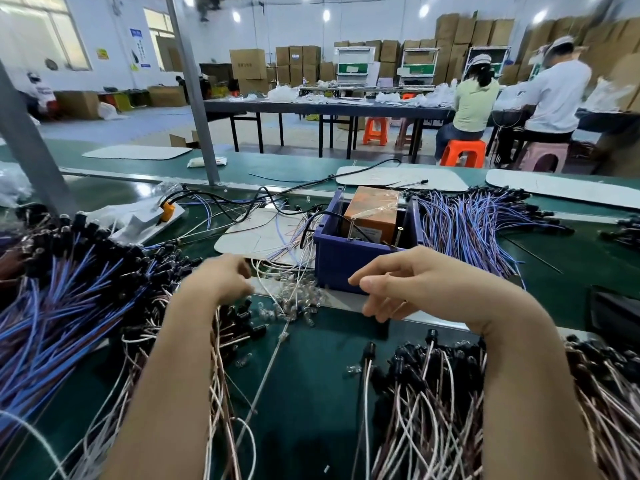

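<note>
L hand [221, 278] curled at clear bulbs [291, 301], grip unclear; R hand [415, 285] loose, apart, by blue bin [341, 263].

Gap between the fingertips of the left hand [221, 278] and those of the right hand [415, 285] is open above, but its floor is littered with a loose heap of clear bulbs [294, 299] and stray pale wires. Just beyond the right fingers the upright wall of the blue bin [332, 261] blocks forward travel. Outboard of the left fingers a thick blue-wire bundle [62, 306] covers the surface, and below the right fingers a pink-wire bundle [433, 393] with black caps does likewise. Nearward of both, between the forearms, a strip of bare green mat [311, 393] gives passage, crossed only by one thin wire [269, 365].
</note>
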A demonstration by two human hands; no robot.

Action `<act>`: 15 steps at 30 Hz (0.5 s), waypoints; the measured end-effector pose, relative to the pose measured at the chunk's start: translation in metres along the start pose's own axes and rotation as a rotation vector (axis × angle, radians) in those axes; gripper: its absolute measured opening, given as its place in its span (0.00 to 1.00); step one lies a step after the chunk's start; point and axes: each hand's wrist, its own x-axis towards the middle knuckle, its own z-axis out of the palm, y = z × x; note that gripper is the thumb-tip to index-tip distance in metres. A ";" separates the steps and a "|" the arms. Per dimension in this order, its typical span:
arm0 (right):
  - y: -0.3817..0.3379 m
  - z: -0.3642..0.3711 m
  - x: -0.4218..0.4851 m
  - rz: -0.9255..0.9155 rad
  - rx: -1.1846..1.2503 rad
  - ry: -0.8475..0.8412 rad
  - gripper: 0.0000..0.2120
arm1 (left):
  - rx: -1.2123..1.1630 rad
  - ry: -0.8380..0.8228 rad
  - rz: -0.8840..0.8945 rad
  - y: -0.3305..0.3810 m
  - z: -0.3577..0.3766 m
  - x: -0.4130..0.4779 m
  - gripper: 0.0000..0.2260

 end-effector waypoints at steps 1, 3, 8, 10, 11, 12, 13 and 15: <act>0.001 0.001 0.001 0.002 0.002 0.002 0.08 | 0.013 -0.033 -0.031 -0.006 0.002 0.003 0.12; 0.001 0.002 0.002 0.006 0.004 -0.001 0.08 | 0.030 -0.058 -0.059 -0.011 0.009 0.007 0.10; 0.001 0.005 0.005 0.007 0.011 -0.002 0.09 | -0.005 -0.004 -0.091 -0.010 0.023 0.015 0.10; 0.002 0.006 0.007 0.009 0.020 -0.007 0.09 | 0.054 0.039 -0.160 -0.009 0.026 0.019 0.12; 0.002 0.007 0.009 0.010 0.036 -0.008 0.09 | 0.075 0.069 -0.188 -0.008 0.026 0.019 0.12; 0.002 0.009 0.011 0.011 0.059 -0.006 0.09 | 0.082 0.103 -0.200 -0.007 0.026 0.018 0.10; 0.003 0.011 0.014 0.012 0.080 -0.001 0.09 | 0.074 0.132 -0.205 -0.006 0.025 0.018 0.07; 0.003 0.015 0.020 0.010 0.092 0.007 0.09 | 0.053 0.165 -0.208 -0.005 0.023 0.018 0.06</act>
